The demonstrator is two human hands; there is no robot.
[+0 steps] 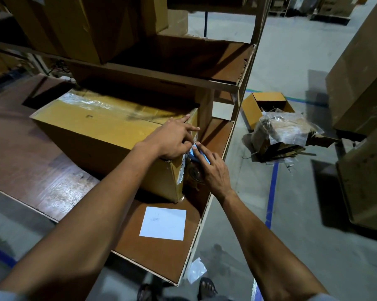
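Brown corrugated cardboard fills most of what I see here. A long cardboard box (100,131) lies on the lower shelf board (161,257) of a rack, in the middle of the frame, with its near end turned towards the lower right.

Both hands are at that end. The left hand (172,140) rests on the top corner with two fingers stretched along the edge. Its lower fingers bend down over the end face, and I cannot tell whether they pinch anything there. The right hand (213,170) comes in from the right and grips a small light-blue object (197,156) against the end of the box. It may be a cutter or a tape tool, but too little of it shows to say.

The job looks to me about midway. A wrinkled band of clear tape (85,101) already runs along the top seam, and a shiny tape strip (181,172) wraps the near vertical corner. What seems left is the end face itself. I cannot say whether it is being sealed or slit open.

The box is plain, with no print in view. Its top shows a dark smudge, and the near bottom corner is slightly crushed.

A white sheet of paper (163,223) lies on the same board, nearer the camera. Out on the concrete floor at right sit a small open carton (268,105) and a plastic-wrapped bundle of scrap cardboard (285,135).
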